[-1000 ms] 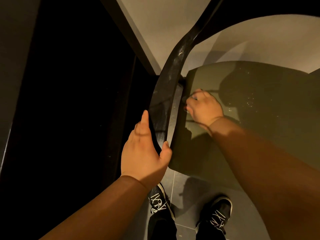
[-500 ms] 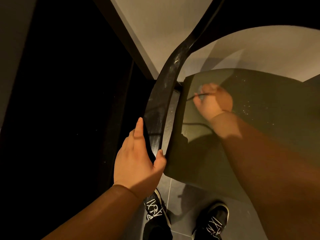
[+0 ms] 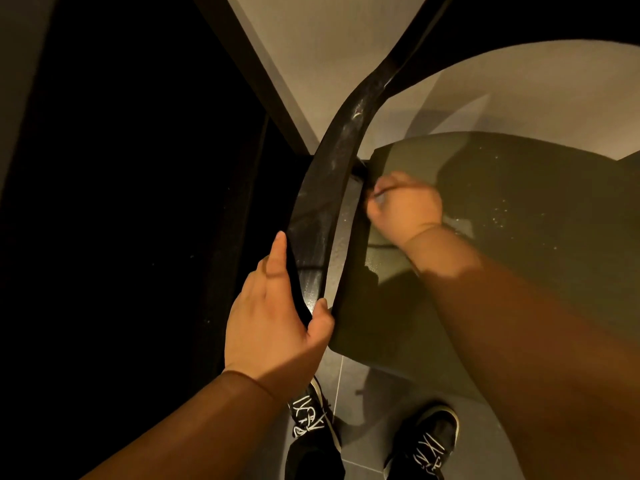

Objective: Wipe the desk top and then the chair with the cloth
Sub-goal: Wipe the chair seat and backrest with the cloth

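1. your left hand (image 3: 273, 327) is nearest. it grips the chair's curved black back rail (image 3: 332, 188), with the thumb hooked over the inner edge and the index finger lying straight along the outer side.
2. further along that rail, on its inner side, your right hand (image 3: 405, 206) is curled into a fist, knuckles up, and presses down on the olive seat (image 3: 519, 237) close to the seat's edge by the rail.
3. only a small pale bit of the cloth (image 3: 380, 199) shows between the fingers of that fist. the rest is hidden under the hand.
4. past your right hand, away from the rail, the seat carries scattered pale specks and your arm's shadow.
5. below your left hand, your two black shoes (image 3: 308, 417) with white laces stand on the grey tiled floor (image 3: 367, 393), one under the rail and one under the seat's front edge.
6. beyond both hands a pale wall (image 3: 311, 46) rises behind the rail. the area left of your left hand is too dark to read.
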`<state>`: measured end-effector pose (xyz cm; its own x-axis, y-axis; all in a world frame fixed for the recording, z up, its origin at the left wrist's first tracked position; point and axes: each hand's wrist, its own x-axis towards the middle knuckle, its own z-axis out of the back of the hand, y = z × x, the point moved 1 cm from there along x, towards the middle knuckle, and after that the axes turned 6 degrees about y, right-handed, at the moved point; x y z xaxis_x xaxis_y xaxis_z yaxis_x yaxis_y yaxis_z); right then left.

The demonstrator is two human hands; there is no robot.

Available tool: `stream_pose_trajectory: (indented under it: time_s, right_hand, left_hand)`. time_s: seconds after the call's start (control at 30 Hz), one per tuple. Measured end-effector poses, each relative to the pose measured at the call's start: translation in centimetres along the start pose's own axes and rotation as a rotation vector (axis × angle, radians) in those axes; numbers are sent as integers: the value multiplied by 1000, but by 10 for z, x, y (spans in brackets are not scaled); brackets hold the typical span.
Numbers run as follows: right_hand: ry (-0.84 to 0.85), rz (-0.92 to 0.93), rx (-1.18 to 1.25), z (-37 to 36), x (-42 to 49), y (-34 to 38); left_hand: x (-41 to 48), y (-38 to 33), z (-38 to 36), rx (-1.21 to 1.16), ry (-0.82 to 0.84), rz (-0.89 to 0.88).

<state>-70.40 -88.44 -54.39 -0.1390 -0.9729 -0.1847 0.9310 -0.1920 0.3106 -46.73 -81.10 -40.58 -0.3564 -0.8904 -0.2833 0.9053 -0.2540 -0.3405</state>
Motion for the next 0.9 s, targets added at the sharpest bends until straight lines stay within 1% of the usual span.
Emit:
stream_pose_trajectory:
  time_s: [0.07, 0.13, 0.17, 0.2, 0.27, 0.3, 0.37, 0.4, 0.47, 0.5, 0.57, 0.63, 0.67, 0.7, 0.73, 0.77, 0.8, 0.83, 0.87, 0.9]
  right_hand:
    - [48, 84, 43, -4, -25, 18]
    - [74, 229, 36, -9, -36, 14]
    - [57, 281, 22, -11, -33, 5]
    - [31, 287, -9, -8, -28, -4]
    - [-49, 224, 21, -2, -11, -26]
    - [-58, 167, 48, 2, -3, -35]
    - [-92, 52, -11, 7, 4, -45]
    - [-122, 10, 8, 8, 2, -43]
    - [-89, -62, 68, 8, -16, -26]
    - [-73, -12, 87, 4, -30, -15]
    - [20, 132, 13, -9, -60, 6]
    - [183, 247, -43, -15, -82, 14]
    - [259, 314, -97, -20, -83, 5]
    - [264, 387, -154, -23, -80, -5]
    - [253, 388, -194, -20, -70, -16]
    - [213, 365, -218, -17, -58, -32]
    - [214, 249, -158, -10, -48, -44]
    - [162, 159, -66, -4, -42, -56]
    - [141, 31, -7, 6, -39, -64]
    - [156, -63, -41, 12, -41, -66]
  left_hand:
    - [0, -1, 2, -2, 8, 2]
    - [0, -1, 1, -5, 12, 2]
    - [0, 0, 1, -6, 9, 3]
    - [-1, 0, 0, -4, 1, 5]
    - [0, -1, 1, -8, -11, 6]
    - [0, -1, 1, -10, -16, 4]
    - [0, -1, 0, -6, -28, -2]
    - [0, -1, 0, -4, -31, -3]
    - [-1, -1, 0, -6, -31, -1]
    - [-1, -2, 0, -6, -33, 1]
    - [-2, -2, 0, -1, -41, 6]
    - [-1, -2, -1, 14, -46, 12]
    - [-1, -2, -1, 17, -45, 11]
    - [-1, -2, -1, 18, -44, 10]
    - [-1, -1, -1, 18, -48, 4]
    - [0, 0, -1, 24, -51, -1]
    - [1, 1, -1, 38, -50, -4]
    - [2, 2, -1, 58, -51, -7]
    - [2, 2, -1, 79, -54, -8]
    - [2, 1, 0, 101, -57, -9]
